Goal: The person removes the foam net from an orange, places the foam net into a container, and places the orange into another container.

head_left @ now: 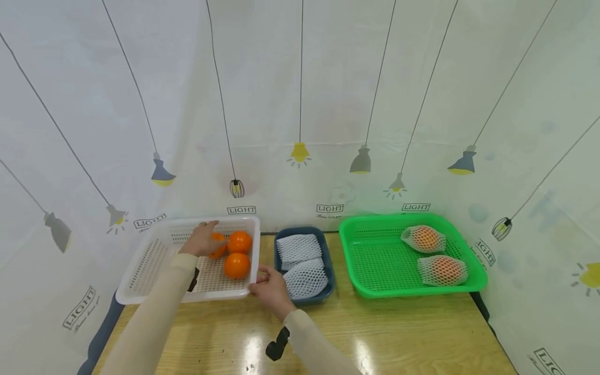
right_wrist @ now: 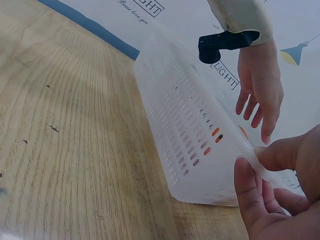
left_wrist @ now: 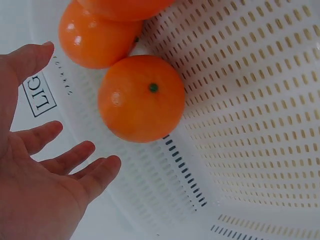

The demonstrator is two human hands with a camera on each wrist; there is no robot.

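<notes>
Three oranges lie together in the right part of a white plastic basket (head_left: 150, 260). My left hand (head_left: 202, 240) is over the basket, its fingers loosely spread beside the leftmost orange (head_left: 217, 254). In the left wrist view a gap shows between those fingertips and the nearest orange (left_wrist: 142, 98), and the palm holds nothing. The other two oranges, one at the back (head_left: 239, 242) and one in front (head_left: 236, 265), sit near the basket's right wall. With thumb and fingers, my right hand (head_left: 273, 292) pinches the basket's rim (right_wrist: 248, 150) at its front right corner.
Right of the white basket stands a dark blue tray (head_left: 331, 276) holding white foam net sleeves (head_left: 305, 278). Farther right, a green basket (head_left: 375, 260) contains two net-wrapped orange fruits (head_left: 445, 270). A printed curtain (head_left: 300, 94) closes off the wooden table's (head_left: 375, 333) back and sides.
</notes>
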